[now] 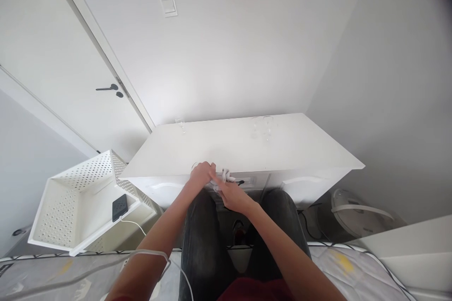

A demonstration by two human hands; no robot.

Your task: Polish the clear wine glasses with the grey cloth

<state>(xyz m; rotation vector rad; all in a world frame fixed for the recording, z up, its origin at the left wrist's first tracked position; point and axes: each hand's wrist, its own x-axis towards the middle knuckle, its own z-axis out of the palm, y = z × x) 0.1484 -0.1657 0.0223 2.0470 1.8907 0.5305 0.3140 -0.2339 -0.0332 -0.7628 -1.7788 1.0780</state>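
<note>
My left hand (pixel 202 173) is closed at the front edge of a white cabinet top (pixel 219 143); a thin dark curved line shows beside it, and what it grips is too small to name. My right hand (pixel 229 193) touches it from the right, its fingers wrapped in a crumpled white cloth (pixel 226 175). Something clear shows under the fingers. Farther back on the top, a clear glass (pixel 181 125) stands at the left and two more glasses (pixel 266 127) stand together at the right.
A white perforated basket (pixel 77 207) at the left holds a phone (pixel 120 208) with a white cable on its rim. A dark drawer handle (pixel 240 182) is below the cabinet edge. A lidded bin (pixel 356 214) stands at the right. Behind are a wall and a door (pixel 63 56).
</note>
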